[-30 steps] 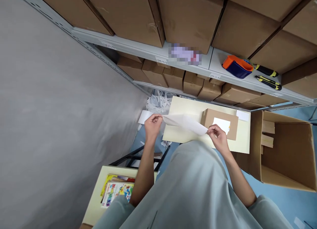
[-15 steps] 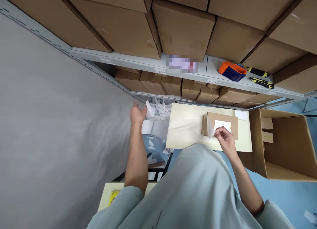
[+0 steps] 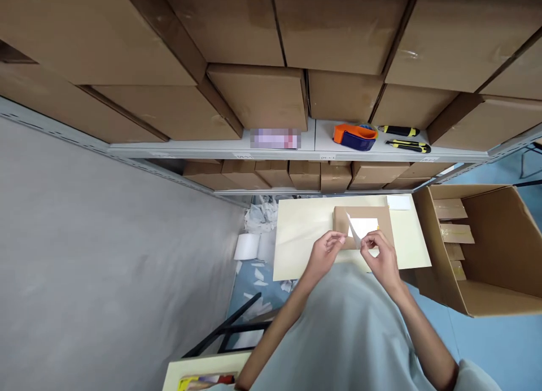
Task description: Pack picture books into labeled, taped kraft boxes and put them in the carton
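A flat brown cardboard box (image 3: pixel 339 213) lies on the cream table, with a white label (image 3: pixel 371 224) on its top. My right hand (image 3: pixel 381 258) pinches the lower corner of a thin white sheet (image 3: pixel 354 229), which stands tilted above the box. My left hand (image 3: pixel 325 254) is at the box's lower left edge, fingers loosely bent, close to the sheet but apparently not holding it. Its fingertips are small in view.
A large open carton (image 3: pixel 499 244) with small boxes inside stands right of the table (image 3: pixel 305 227). White papers (image 3: pixel 398 202) lie at the table's back right. On the shelf are an orange-blue tape dispenser (image 3: pixel 354 137) and two cutters (image 3: pixel 409 146). Paper scraps (image 3: pixel 260 213) lie at left.
My left hand has come from the scraps on the far left to the box. My right hand still pinches the sheet. The view has shifted.
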A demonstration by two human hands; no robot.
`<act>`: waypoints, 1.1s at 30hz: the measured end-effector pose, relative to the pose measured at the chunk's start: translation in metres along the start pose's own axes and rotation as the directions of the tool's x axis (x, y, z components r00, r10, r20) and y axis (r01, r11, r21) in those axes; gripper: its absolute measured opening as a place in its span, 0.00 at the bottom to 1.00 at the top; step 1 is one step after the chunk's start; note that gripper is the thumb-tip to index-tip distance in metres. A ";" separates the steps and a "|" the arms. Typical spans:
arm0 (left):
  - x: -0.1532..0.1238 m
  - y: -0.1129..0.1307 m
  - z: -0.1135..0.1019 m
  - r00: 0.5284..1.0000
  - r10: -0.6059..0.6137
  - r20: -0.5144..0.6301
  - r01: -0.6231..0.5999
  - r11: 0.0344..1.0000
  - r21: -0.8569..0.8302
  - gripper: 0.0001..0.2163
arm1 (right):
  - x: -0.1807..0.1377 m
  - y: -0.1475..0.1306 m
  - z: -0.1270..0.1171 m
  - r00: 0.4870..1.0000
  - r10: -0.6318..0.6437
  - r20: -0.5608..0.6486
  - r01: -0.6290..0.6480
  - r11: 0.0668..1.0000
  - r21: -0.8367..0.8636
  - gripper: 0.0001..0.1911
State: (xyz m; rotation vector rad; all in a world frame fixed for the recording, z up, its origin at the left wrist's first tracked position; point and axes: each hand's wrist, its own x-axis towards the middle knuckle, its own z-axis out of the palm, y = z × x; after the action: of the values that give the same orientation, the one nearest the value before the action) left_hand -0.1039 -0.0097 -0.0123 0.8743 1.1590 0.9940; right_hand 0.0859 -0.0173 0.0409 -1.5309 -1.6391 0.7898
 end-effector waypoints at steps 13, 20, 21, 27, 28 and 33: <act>0.019 -0.018 0.140 0.963 -0.190 -0.193 0.178 0.981 -0.081 0.20 | -0.011 0.089 -0.066 0.972 -0.230 0.058 0.236 0.962 -0.136 0.09; 0.032 -0.035 0.183 0.954 -0.104 -0.282 0.138 0.985 0.102 0.15 | -0.011 0.133 -0.093 0.955 -0.219 0.202 0.229 0.973 -0.029 0.09; 0.033 -0.035 0.185 0.950 -0.094 -0.297 0.134 0.984 0.119 0.14 | -0.010 0.137 -0.097 0.953 -0.205 0.222 0.208 0.978 0.014 0.09; 0.027 -0.028 0.181 0.950 -0.101 -0.295 0.145 0.981 0.129 0.13 | 0.012 0.158 -0.119 0.979 0.138 0.148 -0.170 0.960 0.225 0.15; 0.026 -0.025 0.180 0.954 -0.103 -0.281 0.143 0.982 0.122 0.13 | 0.016 0.160 -0.120 0.967 0.208 0.148 -0.241 0.937 0.253 0.17; 0.025 -0.011 0.171 0.980 -0.101 -0.173 0.124 0.984 0.128 0.13 | 0.026 0.157 -0.116 0.881 0.398 0.257 -0.472 0.787 0.398 0.25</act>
State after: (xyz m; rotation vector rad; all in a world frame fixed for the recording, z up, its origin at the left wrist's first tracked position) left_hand 0.0685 0.0025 0.0026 0.8361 1.4177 0.9145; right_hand 0.2680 0.0178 -0.0265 -1.5412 -1.0870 1.4686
